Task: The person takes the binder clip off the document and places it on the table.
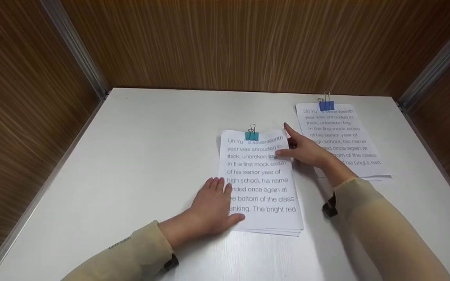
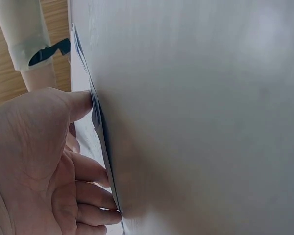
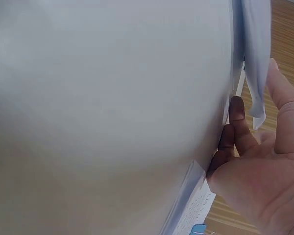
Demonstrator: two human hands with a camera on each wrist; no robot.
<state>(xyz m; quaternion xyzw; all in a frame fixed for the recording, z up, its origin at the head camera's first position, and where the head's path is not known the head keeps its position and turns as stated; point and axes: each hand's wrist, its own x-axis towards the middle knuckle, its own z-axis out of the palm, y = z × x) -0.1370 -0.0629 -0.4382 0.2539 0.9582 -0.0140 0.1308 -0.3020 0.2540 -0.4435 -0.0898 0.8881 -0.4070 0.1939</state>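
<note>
A stack of printed sheets (image 1: 258, 171) lies on the white table, with a teal binder clip (image 1: 252, 136) at its top edge. My left hand (image 1: 212, 205) rests at the stack's lower left edge with fingers extended and thumb over the bottom margin. In the left wrist view, its thumb (image 2: 81, 105) and fingertips meet the paper's edge. At the upper right edge, my right hand (image 1: 303, 150) has its thumb over the print. The right wrist view shows raised sheets (image 3: 257, 44) between a straight digit and the curled, darker fingers (image 3: 237, 107) below.
A second printed stack (image 1: 342, 132) with a blue binder clip (image 1: 326, 105) lies at the back right, partly behind my right hand. Wood-grain panels (image 1: 225, 43) border the table (image 1: 150, 132) at the back and sides.
</note>
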